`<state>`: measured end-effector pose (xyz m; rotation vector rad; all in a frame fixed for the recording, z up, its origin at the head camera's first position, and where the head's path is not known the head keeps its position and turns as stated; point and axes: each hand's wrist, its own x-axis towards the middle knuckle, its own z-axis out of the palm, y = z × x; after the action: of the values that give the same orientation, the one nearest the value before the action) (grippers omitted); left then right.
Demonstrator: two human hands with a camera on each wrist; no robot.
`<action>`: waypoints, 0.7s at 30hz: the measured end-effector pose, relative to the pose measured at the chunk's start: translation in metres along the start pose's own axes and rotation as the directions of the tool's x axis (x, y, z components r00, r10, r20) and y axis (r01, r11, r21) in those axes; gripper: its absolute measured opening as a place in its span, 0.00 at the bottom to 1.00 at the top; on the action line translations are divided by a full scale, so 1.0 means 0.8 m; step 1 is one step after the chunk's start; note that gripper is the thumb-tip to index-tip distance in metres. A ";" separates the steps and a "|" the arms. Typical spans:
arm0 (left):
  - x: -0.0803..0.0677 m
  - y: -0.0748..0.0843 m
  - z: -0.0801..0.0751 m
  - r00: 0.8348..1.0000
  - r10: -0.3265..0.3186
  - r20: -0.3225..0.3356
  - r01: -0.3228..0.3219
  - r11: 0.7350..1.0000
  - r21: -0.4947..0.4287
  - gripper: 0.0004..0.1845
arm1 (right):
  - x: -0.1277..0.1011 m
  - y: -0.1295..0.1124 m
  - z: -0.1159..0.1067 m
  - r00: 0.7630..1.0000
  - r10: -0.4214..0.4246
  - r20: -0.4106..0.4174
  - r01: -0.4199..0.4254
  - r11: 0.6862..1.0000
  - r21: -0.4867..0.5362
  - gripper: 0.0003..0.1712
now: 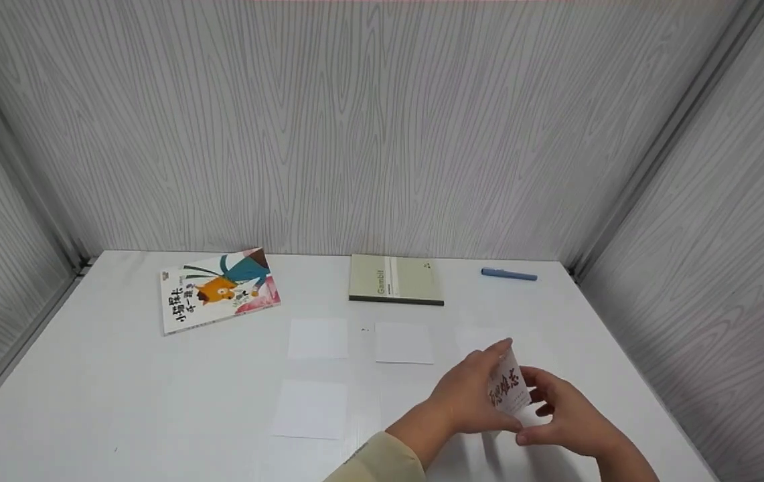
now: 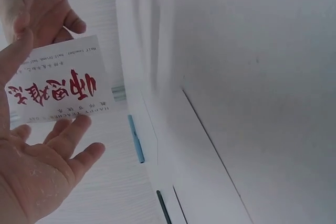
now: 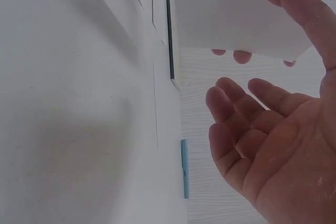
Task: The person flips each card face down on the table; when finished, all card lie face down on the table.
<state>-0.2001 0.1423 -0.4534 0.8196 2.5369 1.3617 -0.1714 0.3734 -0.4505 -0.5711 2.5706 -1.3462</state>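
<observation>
Head view: a small white card printed with large red brush-style characters is held upright between the left hand and the right hand, above the near right part of the white table, well in front of the notebook. The notebook is flat, olive-grey with a pale band, and "Gambol" can be read on it. Left of the notebook lies a glossy picture book with a fox drawing and Chinese writing; right of the notebook lies a slim blue pen. Plain white paper squares lie in front of the notebook. Left wrist view: the card is pinched at its edge by the left thumb, other fingers loosely spread beneath; "HAPPY TEACHER'S DAY" is printed small, upside down. Right wrist view: the card's blank matte back is gripped by the right thumb, remaining fingers half curled, free.
</observation>
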 end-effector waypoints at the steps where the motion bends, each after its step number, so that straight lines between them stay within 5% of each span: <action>1: -0.001 -0.002 0.000 1.000 0.001 0.000 -0.001 0.999 -0.034 0.65 | 0.001 0.002 0.001 1.000 0.003 0.019 -0.003 1.000 0.009 0.54; 8: -0.003 -0.009 0.001 0.999 0.043 0.014 -0.039 0.974 -0.224 0.62 | 0.004 0.008 0.007 0.997 0.005 0.074 -0.010 0.998 0.064 0.51; 14: -0.005 -0.010 0.001 1.000 0.013 0.014 -0.008 0.947 -0.320 0.58 | 0.006 0.010 0.006 0.995 -0.013 0.100 0.000 0.991 0.131 0.48; 21: -0.007 -0.017 0.000 1.000 -0.014 -0.002 0.013 0.962 -0.274 0.54 | 0.007 0.006 -0.002 0.996 0.035 0.083 -0.031 0.998 -0.051 0.48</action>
<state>-0.2006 0.1329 -0.4649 0.7438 2.2785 1.6617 -0.1778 0.3748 -0.4538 -0.5774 2.5409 -1.2243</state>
